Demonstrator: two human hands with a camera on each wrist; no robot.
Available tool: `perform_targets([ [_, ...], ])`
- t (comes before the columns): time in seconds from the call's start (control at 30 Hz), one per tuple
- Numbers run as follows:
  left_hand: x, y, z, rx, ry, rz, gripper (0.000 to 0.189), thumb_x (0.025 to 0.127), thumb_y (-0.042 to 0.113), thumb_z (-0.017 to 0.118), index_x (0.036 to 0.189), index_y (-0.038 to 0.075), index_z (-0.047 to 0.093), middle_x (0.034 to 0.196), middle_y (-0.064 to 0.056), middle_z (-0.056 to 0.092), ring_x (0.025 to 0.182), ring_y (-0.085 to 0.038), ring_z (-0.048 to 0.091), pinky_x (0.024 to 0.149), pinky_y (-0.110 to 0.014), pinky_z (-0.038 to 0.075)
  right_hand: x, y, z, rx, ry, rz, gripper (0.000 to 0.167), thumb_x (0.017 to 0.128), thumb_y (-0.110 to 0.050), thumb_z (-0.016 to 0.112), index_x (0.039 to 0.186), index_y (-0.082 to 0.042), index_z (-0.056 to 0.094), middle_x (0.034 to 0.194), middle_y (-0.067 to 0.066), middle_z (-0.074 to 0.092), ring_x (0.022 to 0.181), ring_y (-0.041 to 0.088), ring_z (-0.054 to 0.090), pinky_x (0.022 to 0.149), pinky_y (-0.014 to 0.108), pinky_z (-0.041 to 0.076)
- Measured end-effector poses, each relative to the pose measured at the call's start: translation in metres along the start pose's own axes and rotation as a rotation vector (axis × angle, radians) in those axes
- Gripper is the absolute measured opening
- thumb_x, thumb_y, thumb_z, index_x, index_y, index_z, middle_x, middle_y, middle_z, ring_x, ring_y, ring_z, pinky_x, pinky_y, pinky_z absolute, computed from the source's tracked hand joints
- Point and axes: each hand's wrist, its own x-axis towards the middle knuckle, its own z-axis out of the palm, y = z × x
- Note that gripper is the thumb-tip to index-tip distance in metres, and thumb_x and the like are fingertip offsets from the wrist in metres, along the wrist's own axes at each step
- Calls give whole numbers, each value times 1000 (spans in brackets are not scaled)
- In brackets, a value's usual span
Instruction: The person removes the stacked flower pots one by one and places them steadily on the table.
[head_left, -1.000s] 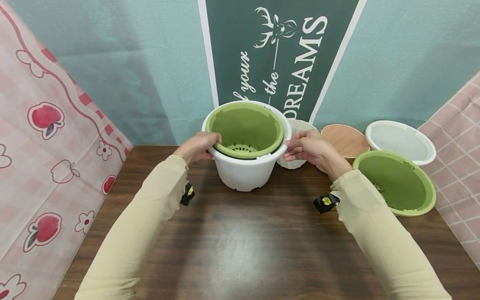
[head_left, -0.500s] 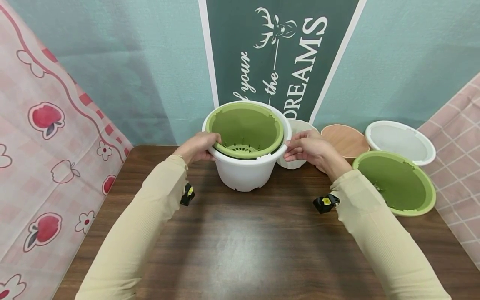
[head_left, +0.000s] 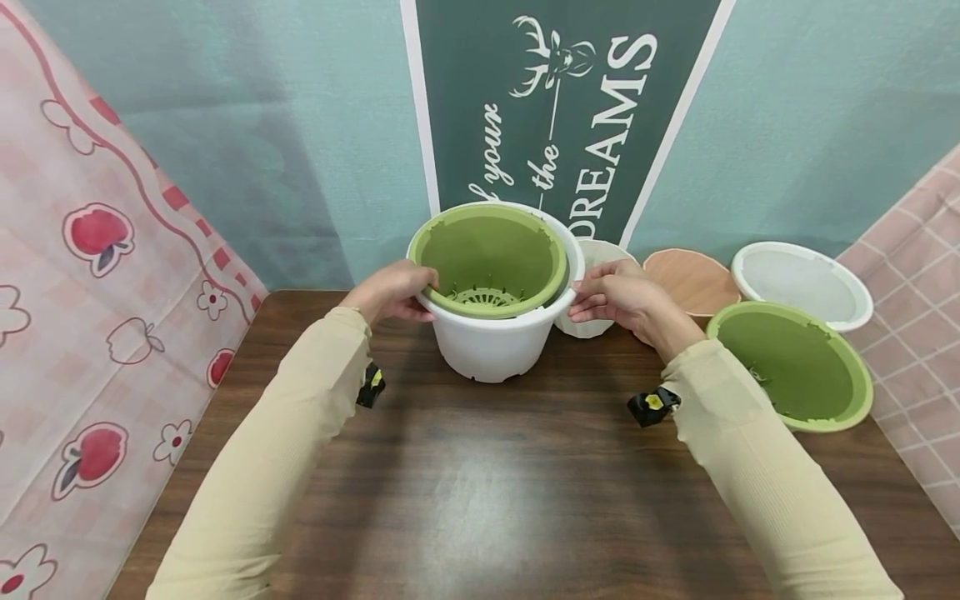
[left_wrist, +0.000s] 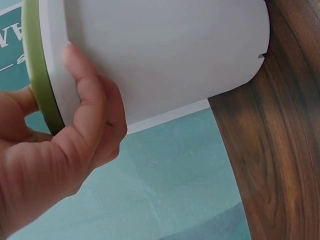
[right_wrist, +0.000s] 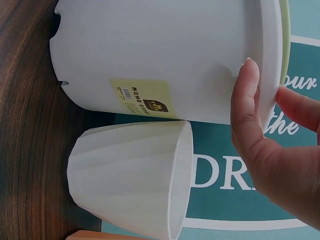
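A green flowerpot (head_left: 491,250) with a slotted bottom sits nested inside a white flowerpot (head_left: 487,350), which stands upright on the wooden table. My left hand (head_left: 393,292) grips both rims on the left side, its thumb over the green rim and its fingers under the white one. In the left wrist view, the fingers (left_wrist: 92,105) curl against the white pot's outer wall. On the opposite side my right hand (head_left: 618,293) pinches the white rim between thumb and fingers. A yellow label (right_wrist: 142,98) on the white pot shows in the right wrist view.
Right of the nested pots stand a white faceted pot (right_wrist: 130,172) and a terracotta-coloured pot (head_left: 686,283). Farther right are another white pot (head_left: 802,283) and a second green pot (head_left: 795,367). A printed curtain (head_left: 330,133) hangs right behind them.
The green pot has shifted slightly left inside the white pot, so the gap at its right side is wider. My left wrist has moved a little left; the right hand stays nearly still.
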Motion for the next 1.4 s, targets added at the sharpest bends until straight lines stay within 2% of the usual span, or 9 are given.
perform_targets([
  [0.27, -2, 1, -2, 47, 15, 0, 14, 92, 7, 42, 99, -5, 45, 78, -13, 50, 56, -15, 52, 56, -21, 51, -2, 0, 1, -12, -16, -16, 7, 91, 5, 45, 93, 6, 38, 67, 14, 60, 57, 19, 62, 62, 31, 55],
  [0.57, -8, 4, -6, 79, 41, 25, 30, 93, 9, 44, 115, -11, 43, 78, -14, 53, 56, -16, 55, 62, -25, 53, -1, 0, 1, -4, -14, -17, 6, 91, 5, 45, 93, 6, 39, 67, 15, 60, 57, 19, 63, 63, 32, 55],
  [0.7, -11, 5, -6, 123, 59, 38, 35, 93, 8, 46, 121, -13, 42, 80, -15, 54, 58, -17, 57, 69, -29, 54, 0, 1, 1, -11, -10, -14, 5, 91, 5, 44, 93, 7, 40, 67, 15, 60, 57, 19, 62, 63, 32, 55],
  [0.8, -13, 5, -7, 155, 79, 53, 36, 91, 9, 49, 120, -12, 43, 80, -14, 55, 57, -17, 58, 69, -29, 54, 0, 1, 1, -17, -9, -12, 5, 91, 5, 44, 94, 7, 40, 68, 15, 60, 57, 19, 62, 63, 32, 55],
  [0.97, -17, 4, -7, 192, 106, 81, 35, 89, 9, 51, 117, -12, 46, 81, -15, 55, 54, -16, 58, 61, -26, 54, -1, 1, 1, -20, -8, -13, 6, 92, 4, 44, 94, 7, 39, 67, 14, 60, 57, 19, 62, 63, 32, 55],
  [1.17, -25, 6, -5, 233, 133, 106, 36, 86, 8, 52, 116, -13, 46, 84, -17, 57, 53, -16, 59, 62, -27, 54, -1, 1, 0, -17, -7, -8, 7, 92, 4, 45, 95, 6, 39, 68, 14, 60, 58, 19, 63, 64, 33, 55],
  [1.4, -22, 4, -5, 259, 163, 122, 32, 86, 8, 55, 111, -11, 49, 83, -16, 59, 49, -13, 58, 58, -24, 53, -1, 1, 0, -14, -2, -6, 8, 92, 4, 45, 95, 5, 38, 67, 13, 60, 58, 19, 63, 63, 32, 55],
])
